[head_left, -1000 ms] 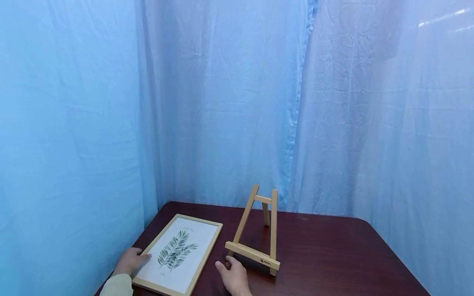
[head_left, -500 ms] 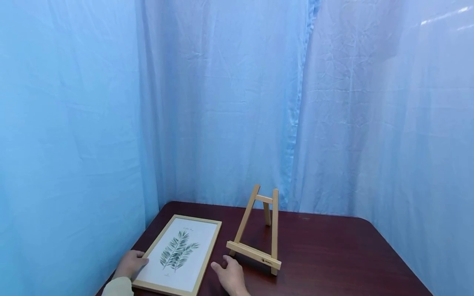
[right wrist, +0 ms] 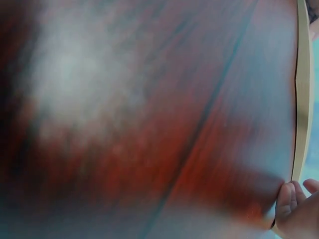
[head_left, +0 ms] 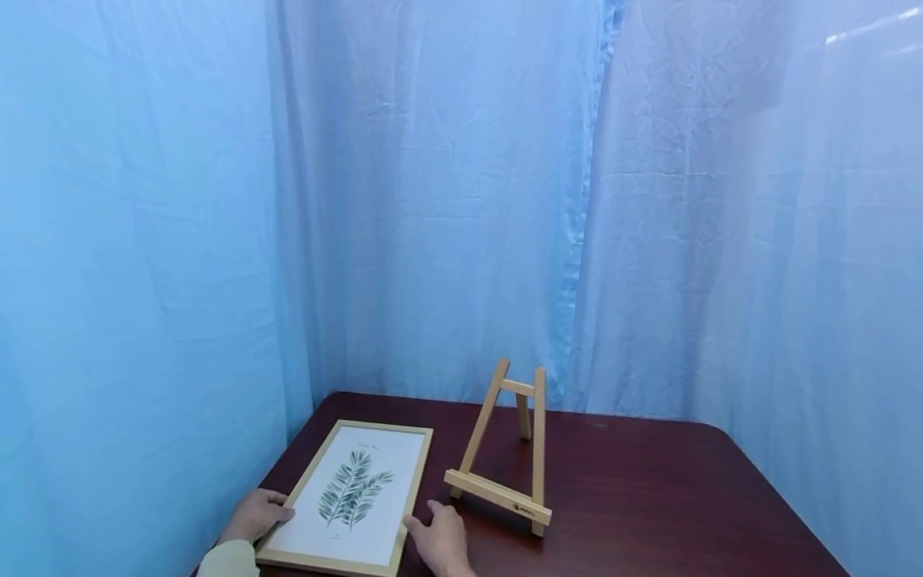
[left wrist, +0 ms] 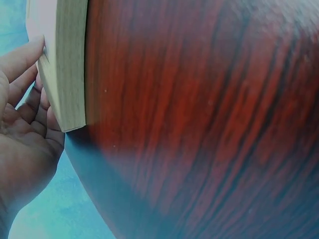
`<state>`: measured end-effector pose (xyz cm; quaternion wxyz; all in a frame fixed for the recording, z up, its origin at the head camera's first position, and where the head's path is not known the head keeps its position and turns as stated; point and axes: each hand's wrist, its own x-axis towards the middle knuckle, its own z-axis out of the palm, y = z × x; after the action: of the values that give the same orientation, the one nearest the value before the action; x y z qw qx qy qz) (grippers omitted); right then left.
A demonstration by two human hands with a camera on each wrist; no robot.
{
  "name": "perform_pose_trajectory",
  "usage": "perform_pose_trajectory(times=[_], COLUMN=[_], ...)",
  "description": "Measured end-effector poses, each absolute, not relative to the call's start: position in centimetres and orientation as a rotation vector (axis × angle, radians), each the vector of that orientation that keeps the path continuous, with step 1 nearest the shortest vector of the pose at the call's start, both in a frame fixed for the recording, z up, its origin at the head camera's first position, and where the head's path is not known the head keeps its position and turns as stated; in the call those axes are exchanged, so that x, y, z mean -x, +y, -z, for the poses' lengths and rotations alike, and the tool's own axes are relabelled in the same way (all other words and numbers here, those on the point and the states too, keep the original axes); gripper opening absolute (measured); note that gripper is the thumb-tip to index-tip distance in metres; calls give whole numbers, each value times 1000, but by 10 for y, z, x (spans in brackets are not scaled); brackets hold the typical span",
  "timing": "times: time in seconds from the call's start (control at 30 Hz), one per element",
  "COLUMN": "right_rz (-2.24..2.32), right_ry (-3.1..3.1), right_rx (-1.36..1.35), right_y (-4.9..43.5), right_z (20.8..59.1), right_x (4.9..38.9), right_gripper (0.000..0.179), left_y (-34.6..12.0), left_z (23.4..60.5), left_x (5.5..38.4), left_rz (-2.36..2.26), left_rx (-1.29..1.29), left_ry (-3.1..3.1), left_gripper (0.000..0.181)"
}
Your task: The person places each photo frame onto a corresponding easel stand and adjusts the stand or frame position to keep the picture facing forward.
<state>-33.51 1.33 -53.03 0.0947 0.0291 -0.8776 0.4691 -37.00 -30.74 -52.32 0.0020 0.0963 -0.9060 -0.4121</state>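
Observation:
A picture frame (head_left: 414, 481) of pale wood with a green leaf print lies on the table. At its left edge my left hand (head_left: 254, 515) holds it. In the left wrist view, the thumb rests on the frame's face and the other fingers (left wrist: 31, 107) are at its side. My right hand (head_left: 441, 539) is at the opposite edge, near the lower right corner. Its fingers (right wrist: 285, 196) touch the frame's side in the right wrist view, while the thumb (right wrist: 311, 185) stands apart from them. A small wooden easel (head_left: 497, 491) stands upright beyond my right hand.
The dark red wooden table (head_left: 649, 497) extends right of the easel, with rounded far corners. Light blue curtains (head_left: 447, 200) hang behind it and on both sides. The frame lies close to the table's left edge.
My right hand has moved left from near the easel to the frame's right edge. The frame has turned slightly. My left hand stays at its left edge.

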Motion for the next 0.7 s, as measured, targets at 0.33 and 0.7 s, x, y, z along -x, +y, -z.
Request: perform_pose_trajectory(times=[0.33,0.7], right_rz=[-1226,-1046], right_ry=[-2755,-2868], right_rx=[-24,-98], right_y=[-1,-6], right_z=[528,526], right_x=[333,328], right_gripper=[55,38], left_y=[-309,-309], left_z=[522,525], left_x=[367,368], left_rz=[1413,1416], left_rx=[-293,-285], left_ry=[-2799,-2787], left_gripper=[35,35])
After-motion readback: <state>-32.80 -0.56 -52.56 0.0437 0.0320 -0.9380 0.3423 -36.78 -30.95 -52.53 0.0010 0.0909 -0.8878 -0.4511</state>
